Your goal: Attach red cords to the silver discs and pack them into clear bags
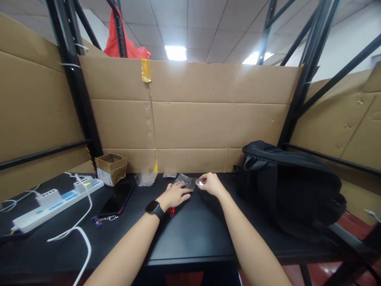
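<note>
My left hand [175, 195], with a dark watch on its wrist, lies with fingers stretched out on the black table. Its fingertips rest at a small clear plastic bag [186, 181]. A looped red cord [171, 212] shows below the left palm. Just to the right, my right hand [212, 184] pinches a small, round, shiny item with a red part [200, 182]. The right fingers hide some of it, and its kind cannot be made out. Further left lie more clear plastic bags [145, 179] and a small clear packet [169, 174].
A black backpack [291, 186] stands at the right. On the left are an open cardboard box [111, 169], a phone [116, 200] with a keychain [108, 218], and a white power strip [56, 204] with a loose white cable [85, 238]. Cardboard panels [193, 123] wall the back.
</note>
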`<state>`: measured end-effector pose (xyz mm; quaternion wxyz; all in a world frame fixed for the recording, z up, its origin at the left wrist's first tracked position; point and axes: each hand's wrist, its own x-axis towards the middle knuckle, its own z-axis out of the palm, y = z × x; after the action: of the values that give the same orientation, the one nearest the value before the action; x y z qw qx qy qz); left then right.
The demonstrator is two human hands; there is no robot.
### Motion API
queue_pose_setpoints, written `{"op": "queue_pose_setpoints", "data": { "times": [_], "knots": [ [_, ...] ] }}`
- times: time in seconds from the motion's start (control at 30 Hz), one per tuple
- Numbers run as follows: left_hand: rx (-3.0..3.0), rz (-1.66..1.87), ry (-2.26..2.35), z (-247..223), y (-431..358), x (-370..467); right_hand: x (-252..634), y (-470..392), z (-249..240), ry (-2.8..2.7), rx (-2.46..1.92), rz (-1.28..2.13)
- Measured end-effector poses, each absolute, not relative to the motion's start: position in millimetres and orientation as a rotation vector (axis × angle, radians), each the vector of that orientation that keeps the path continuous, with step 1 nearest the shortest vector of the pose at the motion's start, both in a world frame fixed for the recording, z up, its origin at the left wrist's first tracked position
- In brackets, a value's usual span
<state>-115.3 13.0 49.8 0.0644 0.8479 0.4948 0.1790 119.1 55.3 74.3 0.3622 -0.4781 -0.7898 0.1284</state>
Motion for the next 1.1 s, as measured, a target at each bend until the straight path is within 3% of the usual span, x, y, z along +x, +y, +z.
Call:
{"op": "queue_pose_setpoints", "data": {
  "times": [0.5,0.73,1.1],
  "knots": [
    [2.549,0.418,1.264,59,2,-109,103,60,57,-2.163,-1.205,0.275],
    [2.559,0.411,1.255,61,0,-112,106,59,54,-2.255,-1.056,0.447],
    [2.611,0.319,1.351,67,-3,-111,80,64,47,-2.087,-1.357,-0.167]
  ]
}}
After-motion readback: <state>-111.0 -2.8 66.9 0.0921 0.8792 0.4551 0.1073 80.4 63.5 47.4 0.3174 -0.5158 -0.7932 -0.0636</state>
